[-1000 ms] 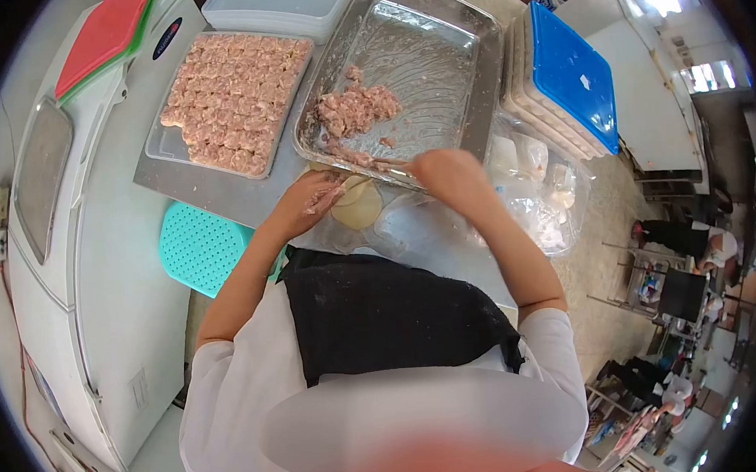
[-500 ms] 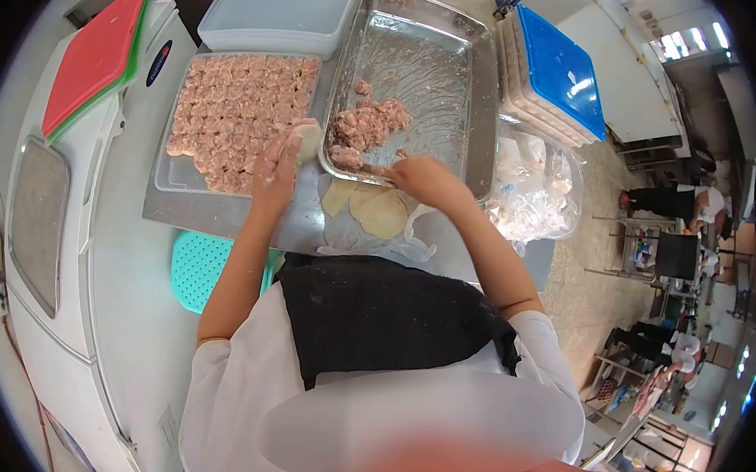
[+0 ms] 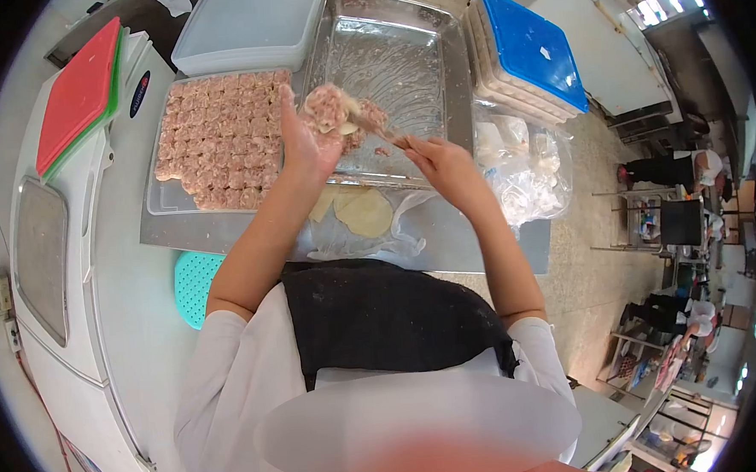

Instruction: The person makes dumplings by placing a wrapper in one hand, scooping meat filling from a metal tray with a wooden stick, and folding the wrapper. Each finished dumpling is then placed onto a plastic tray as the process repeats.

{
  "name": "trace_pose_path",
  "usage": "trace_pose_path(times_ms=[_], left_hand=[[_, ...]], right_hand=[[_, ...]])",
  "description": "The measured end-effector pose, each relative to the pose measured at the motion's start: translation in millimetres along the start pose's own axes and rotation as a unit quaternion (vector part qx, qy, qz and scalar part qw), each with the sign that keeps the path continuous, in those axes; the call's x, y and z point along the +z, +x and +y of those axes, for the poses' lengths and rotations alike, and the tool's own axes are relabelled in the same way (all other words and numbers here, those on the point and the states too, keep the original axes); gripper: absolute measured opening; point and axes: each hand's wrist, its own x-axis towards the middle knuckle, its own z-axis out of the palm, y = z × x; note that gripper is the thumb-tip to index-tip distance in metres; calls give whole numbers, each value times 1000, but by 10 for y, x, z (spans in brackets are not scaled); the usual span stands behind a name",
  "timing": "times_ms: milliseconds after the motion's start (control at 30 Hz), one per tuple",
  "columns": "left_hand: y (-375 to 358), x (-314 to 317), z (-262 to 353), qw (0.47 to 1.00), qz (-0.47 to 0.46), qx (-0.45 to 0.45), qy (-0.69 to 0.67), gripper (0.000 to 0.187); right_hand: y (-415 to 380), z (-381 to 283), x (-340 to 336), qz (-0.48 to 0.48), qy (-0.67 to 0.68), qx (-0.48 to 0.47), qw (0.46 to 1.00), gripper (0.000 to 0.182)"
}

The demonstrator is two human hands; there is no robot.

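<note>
My left hand (image 3: 309, 150) is raised over the near left corner of the metal tray (image 3: 455, 78). It cups a pale dough wrapper (image 3: 349, 128) with a lump of minced meat (image 3: 326, 109) on it. In my right hand (image 3: 444, 166) is a narrow, flat spatula (image 3: 387, 135), its far end against the meat on the wrapper. Loose minced meat lies in the tray, partly hidden behind my left hand. Round dough wrappers (image 3: 365, 212) rest on a plastic bag (image 3: 327, 243) in front of the tray. On the left, rows of meat-filled dumplings (image 3: 223, 137) fill most of a clear plastic tray (image 3: 168, 198).
Lidded translucent boxes (image 3: 247, 25) stand at the back left. At the right are stacked containers under a blue lid (image 3: 535, 48) and a clear bag of white pieces (image 3: 520, 164). A white freezer (image 3: 124, 275) flanks the table on the left. Other people work far right.
Both hands have come together above the tray. A lump of minced meat now sits on the wrapper in my left hand, with the spatula lifted to it. The camera view has shifted slightly.
</note>
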Motion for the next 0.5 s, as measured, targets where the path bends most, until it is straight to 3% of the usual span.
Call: trace_pose_path(times_ms=[33, 100, 200, 267, 367, 500], left_hand=[[65, -151, -30, 1000, -2, 11, 19, 70], [16, -118, -98, 999, -4, 23, 39, 73], [-190, 195, -195, 1000, 14, -3, 27, 74], [-161, 185, -219, 998, 41, 33, 36, 74], [-184, 178, -279, 997, 9, 31, 65, 68], [-192, 273, -376, 996, 50, 75, 0, 67]], right_hand=[[-22, -86, -198, -39, -128, -4, 991, 25], [-48, -121, -242, -64, -140, 16, 988, 25], [-55, -45, -229, -36, -122, -44, 991, 27], [44, -123, -533, -127, -205, -16, 970, 29], [-13, -178, -611, -45, -150, -105, 982, 28], [96, 230, -408, -80, -112, -127, 982, 27]])
